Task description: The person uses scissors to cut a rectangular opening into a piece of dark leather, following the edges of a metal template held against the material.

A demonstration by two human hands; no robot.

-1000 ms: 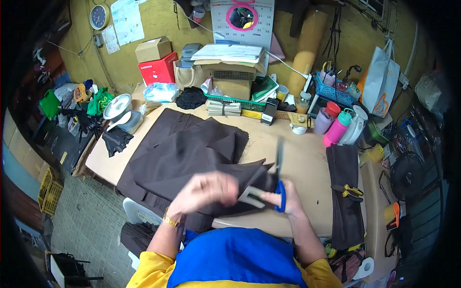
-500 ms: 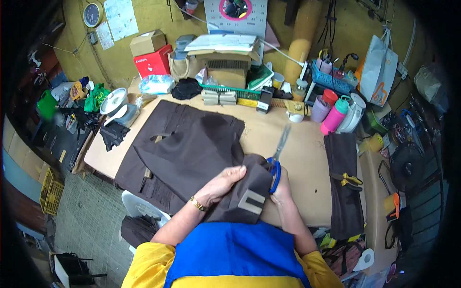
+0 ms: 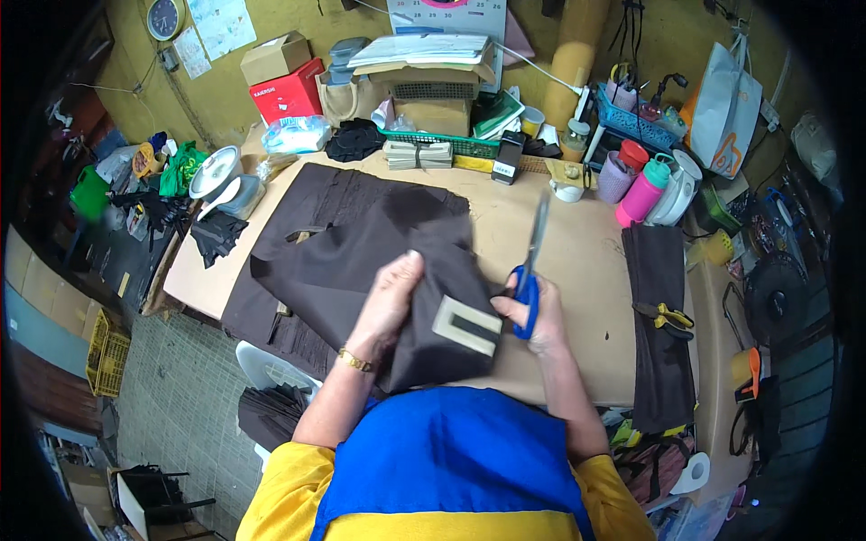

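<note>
Dark brown fabric (image 3: 361,261) covers the left and middle of the table, its near part lifted toward my body. My left hand (image 3: 390,293) is closed on this fabric, thumb on top, just left of a beige U-shaped patch (image 3: 465,325). In my right hand (image 3: 541,311) are scissors (image 3: 538,230) with blue handles, gripped at the loops. The blades point up and away from me, and I cannot make out whether they are parted. The right fingertips are close to the fabric's right edge; whether they touch it is unclear.
A folded dark fabric strip (image 3: 663,379) lies at the right with yellow-handled pliers (image 3: 667,319) on it. Along the back are a green basket (image 3: 451,144), a black box (image 3: 508,158) and a pink bottle (image 3: 640,200). A white chair (image 3: 257,361) stands by the left front edge.
My left hand has moved left and up with the fabric, turning the patch. The scissors in my right hand have shifted slightly right, away from the cloth. The view has tilted a little.
</note>
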